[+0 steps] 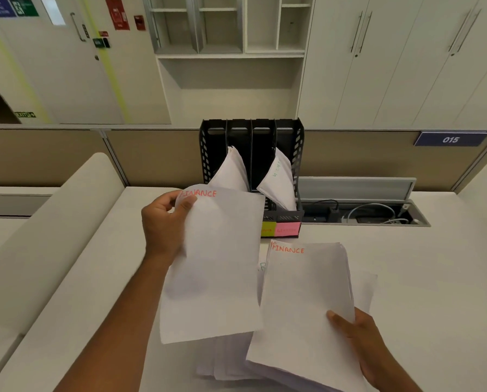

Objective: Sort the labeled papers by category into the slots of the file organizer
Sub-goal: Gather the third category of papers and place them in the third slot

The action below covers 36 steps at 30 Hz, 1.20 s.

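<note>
White laminate desk [406, 278] fills the near and middle field. At its far edge, centre, stands a black perforated plastic file organizer [299, 154] with four upright slots. Second slot from left holds a curled white sheaf [232, 172]; rightmost slot holds another curled white sheaf [277, 179] with faint green writing. The other two slots look dark; contents cannot be told. A yellow sticky note [267, 230] and a pink sticky note [287, 229] are stuck on the organizer's near base; their writing is unreadable. Right of the organizer, an open cable tray [364, 213] recessed in the desk holds cables and plugs.

Near right: stack of white papers [304, 306], top sheet marked "FINANCE" in red, gripped at its near right corner by the right hand [361, 340], thumb on top, fingers underneath. More loose white sheets [222, 360] lie on the desk beneath.

Near centre-left: single white sheet labelled "FINANCE" in red [217, 264], lifted off the desk, in front of the organizer's left half. Left hand [163, 222] pinches its far left corner, thumb on the face.
</note>
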Available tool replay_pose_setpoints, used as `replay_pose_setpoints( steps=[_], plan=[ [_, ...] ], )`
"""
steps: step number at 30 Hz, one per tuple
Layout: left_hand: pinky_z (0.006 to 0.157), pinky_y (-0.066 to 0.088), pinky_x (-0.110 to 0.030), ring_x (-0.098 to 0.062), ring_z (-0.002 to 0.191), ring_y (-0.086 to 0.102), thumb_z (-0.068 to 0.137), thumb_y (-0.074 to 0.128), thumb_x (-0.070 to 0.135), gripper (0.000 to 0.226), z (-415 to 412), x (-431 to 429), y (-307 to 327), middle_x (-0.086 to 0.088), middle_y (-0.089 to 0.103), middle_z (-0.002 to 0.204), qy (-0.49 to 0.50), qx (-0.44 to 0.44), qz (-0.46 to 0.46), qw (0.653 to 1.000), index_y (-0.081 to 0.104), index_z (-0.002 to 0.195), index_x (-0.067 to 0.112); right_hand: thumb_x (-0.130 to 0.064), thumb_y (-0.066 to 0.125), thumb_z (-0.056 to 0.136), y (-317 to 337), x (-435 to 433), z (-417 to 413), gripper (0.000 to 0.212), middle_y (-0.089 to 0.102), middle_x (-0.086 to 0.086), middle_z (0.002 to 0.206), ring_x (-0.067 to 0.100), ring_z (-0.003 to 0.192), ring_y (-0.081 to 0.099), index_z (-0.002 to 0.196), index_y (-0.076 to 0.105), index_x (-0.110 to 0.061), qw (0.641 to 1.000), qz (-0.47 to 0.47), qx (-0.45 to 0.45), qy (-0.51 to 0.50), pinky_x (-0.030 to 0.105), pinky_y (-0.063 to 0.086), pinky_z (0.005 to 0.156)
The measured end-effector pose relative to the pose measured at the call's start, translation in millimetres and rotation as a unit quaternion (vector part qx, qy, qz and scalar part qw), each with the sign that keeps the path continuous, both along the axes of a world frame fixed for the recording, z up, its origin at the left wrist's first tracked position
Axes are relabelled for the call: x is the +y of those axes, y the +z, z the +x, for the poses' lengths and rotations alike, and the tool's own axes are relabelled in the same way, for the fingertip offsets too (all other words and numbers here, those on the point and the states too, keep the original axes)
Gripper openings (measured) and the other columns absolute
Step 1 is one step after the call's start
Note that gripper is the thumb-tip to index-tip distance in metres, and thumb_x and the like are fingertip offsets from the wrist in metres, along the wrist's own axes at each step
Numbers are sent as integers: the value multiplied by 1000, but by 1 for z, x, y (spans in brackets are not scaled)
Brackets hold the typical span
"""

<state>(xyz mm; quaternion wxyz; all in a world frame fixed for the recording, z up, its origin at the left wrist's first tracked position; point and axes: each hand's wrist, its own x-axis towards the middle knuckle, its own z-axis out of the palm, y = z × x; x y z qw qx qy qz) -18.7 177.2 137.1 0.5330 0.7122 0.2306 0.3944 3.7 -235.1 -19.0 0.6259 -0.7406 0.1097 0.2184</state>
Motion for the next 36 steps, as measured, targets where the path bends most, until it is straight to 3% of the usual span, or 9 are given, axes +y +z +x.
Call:
replay_pose_setpoints(
  steps=[4, 7, 12, 15, 18, 24, 28, 33, 36],
  plan=[
    [80, 61, -35, -19, 81, 70, 90, 82, 28, 8, 6, -10, 2, 11, 79, 82, -44, -20, -102, 994, 80, 83, 27, -23, 77, 94, 13, 2, -3, 25, 84, 14, 100, 41, 94, 80, 116, 76, -12, 1000, 1, -5, 5, 64, 62, 91],
    [71, 50, -38, -17, 75, 53, 90, 82, 27, 19, 12, -30, -9, -6, 67, 79, -81, -13, -140, 987, 78, 76, 15, -19, 74, 96, 25, 5, -6, 19, 84, 15, 98, 41, 93, 79, 112, 77, -10, 1000, 13, -7, 12, 62, 63, 90],
    [65, 44, -34, -14, 69, 46, 87, 85, 28, 31, 18, -83, -42, -2, 61, 73, -138, 32, -160, 977, 75, 82, -1, -21, 78, 92, 50, 17, -10, 28, 82, 20, 106, 44, 101, 78, 116, 77, -7, 996, 66, -8, 55, 61, 62, 94],
    [66, 47, -22, -3, 65, 54, 85, 86, 27, 28, 23, -105, -61, 1, 65, 87, -140, 63, -117, 981, 71, 68, 12, -17, 68, 96, 59, 21, -9, 23, 80, 23, 109, 40, 101, 77, 112, 78, -5, 993, 84, 2, 81, 56, 61, 95],
    [72, 46, -2, 19, 89, 60, 85, 86, 27, 23, 25, -119, -71, 5, 65, 119, -116, 94, -82, 985, 79, 98, 10, -12, 52, 106, 64, 22, -9, 28, 79, 24, 110, 40, 102, 76, 108, 80, -7, 993, 80, 7, 81, 53, 60, 92],
    [76, 65, -52, -33, 76, 70, 88, 83, 33, 29, 22, -126, -78, -7, 79, 83, -136, 110, -167, 970, 77, 83, 5, -35, 53, 104, 78, 25, -11, 37, 78, 25, 109, 39, 99, 76, 106, 78, -8, 992, 92, 32, 85, 48, 63, 84],
    [77, 68, -40, -31, 93, 76, 87, 85, 21, 9, 19, -127, -74, 0, 80, 94, -105, 101, -155, 977, 78, 89, 17, -67, 37, 103, 80, 26, -16, 64, 79, 15, 124, 35, 118, 73, 125, 74, -20, 975, 189, 110, 32, 49, 58, 97],
    [76, 66, -27, -18, 100, 75, 88, 83, 20, 67, 8, -128, -66, 5, 70, 116, -128, 107, -221, 961, 44, 141, 31, -31, 82, 79, 74, 32, -19, 53, 81, 21, 113, 43, 106, 77, 122, 74, -2, 988, 120, 27, 95, 65, 55, 103],
    [93, 64, -48, -29, 106, 77, 96, 75, 24, 43, 2, -124, -68, -6, 78, 120, -221, 147, -305, 915, 57, 136, 22, -18, 76, 94, 71, 35, -15, 26, 83, 15, 106, 41, 101, 79, 118, 76, -7, 995, 81, -6, 64, 63, 59, 99]
  ],
)
